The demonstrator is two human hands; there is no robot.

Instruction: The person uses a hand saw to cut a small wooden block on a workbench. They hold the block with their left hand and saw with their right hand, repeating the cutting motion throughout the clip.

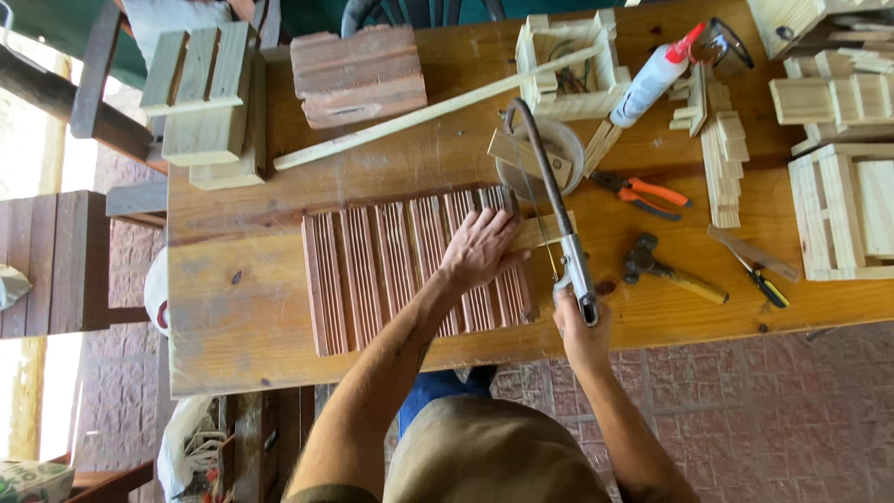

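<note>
Left hand (481,247) is lying flat, fingers spread, pressing down on the right part of a row of reddish slats (410,270) that are sitting edge to edge near the table's (223,307) front edge, about midway along it. Right hand (579,328) is wrapping closed around the handle of a hacksaw (549,196), just past the front edge; the saw frame is arching away from the person toward the table's middle, and the blade is running beside the right end of the slats, over a pale strip (545,230) that is poking out from under the left hand. Whether the blade is touching the strip cannot be told. Behind the saw's far end a round bowl (542,163) is sitting with a wood scrap in it. A long thin stick (419,116) is lying diagonally across the table's middle, its upper end resting on a small pale crate (570,67) near the back edge. A reddish block (358,74) is standing left of the crate, and a pale slatted box (200,98) is hanging over the back left corner. Right of the saw: orange-handled pliers (643,194), a hammer (670,270) with a yellow handle, and a screwdriver (764,284) close to the front edge. A glue bottle (652,79) with a red tip is lying tilted beside the crate. Stacked pale strips (722,168) and more pale crates (843,210) are occupying the right end.
</note>
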